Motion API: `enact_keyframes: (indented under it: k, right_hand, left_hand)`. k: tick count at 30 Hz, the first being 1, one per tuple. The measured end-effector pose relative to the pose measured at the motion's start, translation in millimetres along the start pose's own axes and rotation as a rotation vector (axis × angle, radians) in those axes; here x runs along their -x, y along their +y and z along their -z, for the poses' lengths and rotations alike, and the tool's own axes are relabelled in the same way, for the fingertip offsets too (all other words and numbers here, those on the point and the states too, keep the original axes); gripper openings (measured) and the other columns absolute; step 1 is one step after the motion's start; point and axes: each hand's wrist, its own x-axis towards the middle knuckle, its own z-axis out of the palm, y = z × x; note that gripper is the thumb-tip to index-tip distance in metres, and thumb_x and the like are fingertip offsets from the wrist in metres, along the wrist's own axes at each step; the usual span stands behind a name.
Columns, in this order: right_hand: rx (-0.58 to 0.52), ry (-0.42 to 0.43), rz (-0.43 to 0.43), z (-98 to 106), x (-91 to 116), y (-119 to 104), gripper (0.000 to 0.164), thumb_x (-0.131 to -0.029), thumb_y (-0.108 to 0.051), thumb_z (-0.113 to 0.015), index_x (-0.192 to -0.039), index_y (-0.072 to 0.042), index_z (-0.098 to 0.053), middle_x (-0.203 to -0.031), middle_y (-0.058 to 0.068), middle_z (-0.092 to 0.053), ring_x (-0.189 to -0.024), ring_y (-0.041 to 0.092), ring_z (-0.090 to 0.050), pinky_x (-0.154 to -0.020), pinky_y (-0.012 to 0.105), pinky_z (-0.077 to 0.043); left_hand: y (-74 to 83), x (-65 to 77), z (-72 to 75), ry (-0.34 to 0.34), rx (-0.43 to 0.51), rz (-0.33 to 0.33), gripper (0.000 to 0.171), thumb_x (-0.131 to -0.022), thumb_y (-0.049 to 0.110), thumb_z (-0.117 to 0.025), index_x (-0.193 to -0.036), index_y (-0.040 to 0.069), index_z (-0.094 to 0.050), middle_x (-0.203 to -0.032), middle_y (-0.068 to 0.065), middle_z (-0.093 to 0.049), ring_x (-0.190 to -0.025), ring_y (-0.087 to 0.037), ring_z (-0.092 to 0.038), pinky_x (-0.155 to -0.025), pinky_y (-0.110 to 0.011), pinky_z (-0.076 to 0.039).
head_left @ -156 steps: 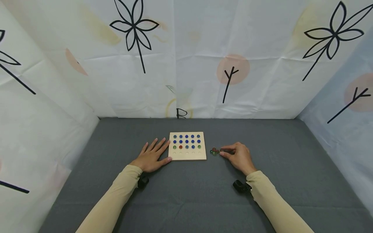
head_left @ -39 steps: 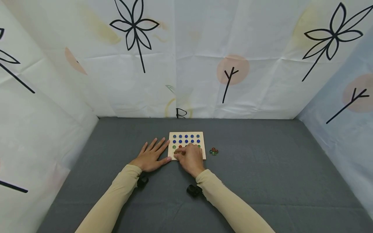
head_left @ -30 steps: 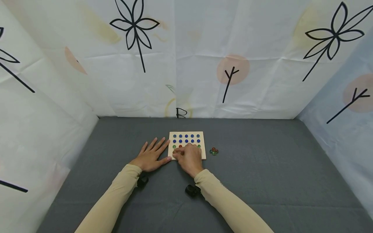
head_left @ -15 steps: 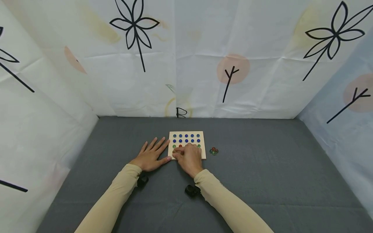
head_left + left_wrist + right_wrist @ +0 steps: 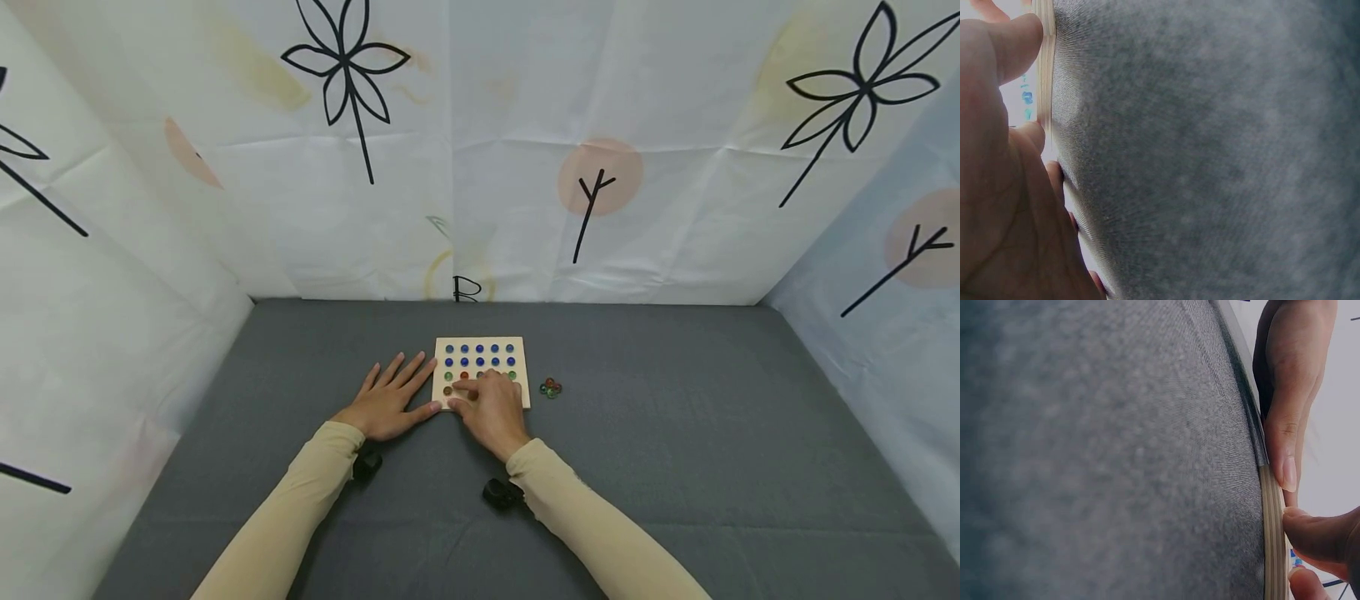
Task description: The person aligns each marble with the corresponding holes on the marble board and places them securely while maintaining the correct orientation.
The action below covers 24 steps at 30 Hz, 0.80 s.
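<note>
The right hand (image 5: 491, 412) has shifted slightly toward its own side, and now a brownish bead (image 5: 447, 391) shows at the left end of the nearest row, where half a second ago the fingers were covering it. I judge from this that the bead sits in its hole and that the nearest row is begun.

The thumb and forefinger of the right hand stand apart, low over the board; I see no bead between their tips, but what is under the palm I cannot tell. The left hand (image 5: 386, 412) lies flat with fingers spread, its thumb and fingertips touching the left edge of the wooden board (image 5: 487, 355), as before.

Beyond the right fingertips, the next row shows a green bead (image 5: 448, 376) and a red one (image 5: 464, 375); the knuckles partly hide this row. Farther from both hands are two rows of blue beads (image 5: 480, 362). To the right of the right hand, apart from the board, a small cluster of loose beads (image 5: 552, 388) rests on the table.
</note>
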Motion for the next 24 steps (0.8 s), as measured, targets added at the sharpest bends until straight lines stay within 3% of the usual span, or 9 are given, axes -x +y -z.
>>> enact_keyframes:
  k: [9, 24]
  right_hand:
    - [-0.013, 0.014, 0.046, 12, 11, 6, 0.023, -0.084, -0.021, -0.085, -0.104, -0.011, -0.083, -0.074, 0.000, -0.058, -0.068, 0.015, -0.051, -0.066, 0.034, -0.036]
    - [-0.045, 0.022, 0.050, 38, 22, 19, 0.024, -0.085, -0.019, -0.084, -0.106, -0.008, -0.082, -0.078, 0.004, -0.060, -0.073, 0.018, -0.051, -0.071, 0.039, -0.036]
  left_hand:
    - [1.3, 0.7, 1.4, -0.002, 0.006, 0.010, 0.080, -0.102, 0.065, -0.042, -0.165, 0.026, -0.014, -0.170, -0.002, -0.009, -0.156, -0.032, 0.001, -0.121, -0.060, 0.006]
    - [-1.2, 0.8, 0.2, -0.004, 0.007, 0.010, 0.081, -0.101, 0.068, -0.041, -0.165, 0.028, -0.011, -0.171, 0.000, -0.006, -0.156, -0.030, 0.002, -0.121, -0.058, 0.008]
